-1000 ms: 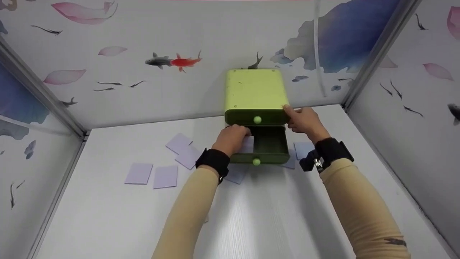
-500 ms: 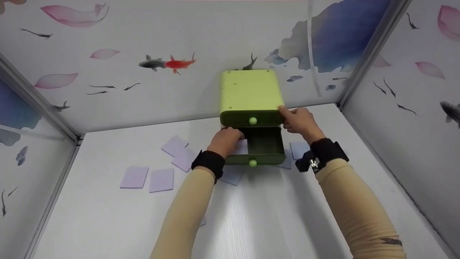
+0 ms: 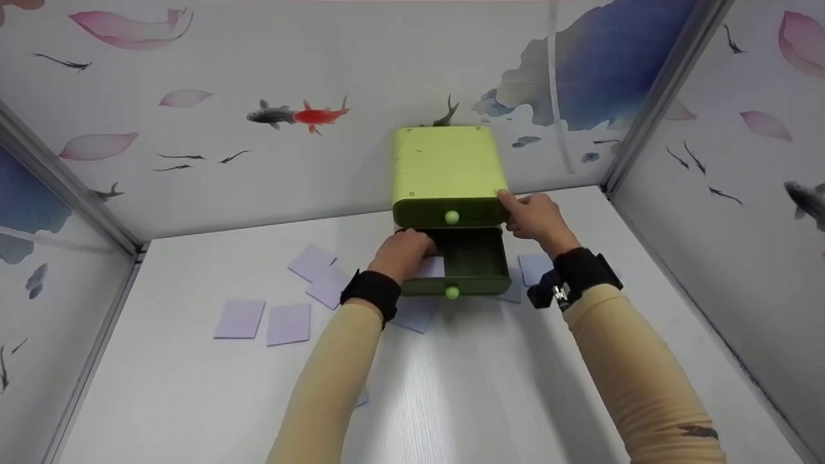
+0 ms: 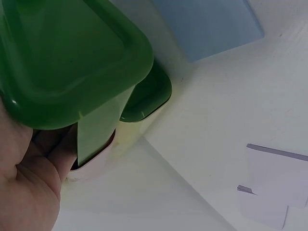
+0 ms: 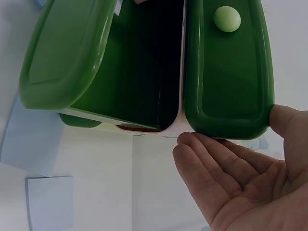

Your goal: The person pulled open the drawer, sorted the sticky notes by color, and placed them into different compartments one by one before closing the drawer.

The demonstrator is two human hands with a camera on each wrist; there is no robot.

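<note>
Two hands at work on one green cabinet (image 3: 448,161), back against the wall panel. Left hand (image 3: 403,254) reaches into the left end of the pulled-out middle drawer (image 3: 480,286), fingertips hidden; can't tell how far its fingers are bent or whether they grip anything. Right hand (image 3: 536,216) holds the cabinet's front right corner: thumb at the top edge, fingers nearly straight along the side, only a small spread between.

Drawers: three fronts visible across the views. Top drawer (image 3: 422,212) is closed, middle is out, a third front (image 4: 153,91) sits below, partly hidden. Two round knobs (image 3: 452,218) in the head view, one each on the top and middle drawers.

Cards: nine visible in the head view, pale lilac to bluish. One card inside (image 3: 432,267) the middle drawer, at its left end beside the left hand. Eight on the worktop (image 3: 490,386): two side by side at far left (image 3: 288,324), two overlapping nearer the cabinet, one partly under the drawer's front left, two at the right (image 3: 533,269), one mostly behind the left sleeve (image 3: 329,374).

Two black wristbands (image 3: 372,294), one per wrist.
</note>
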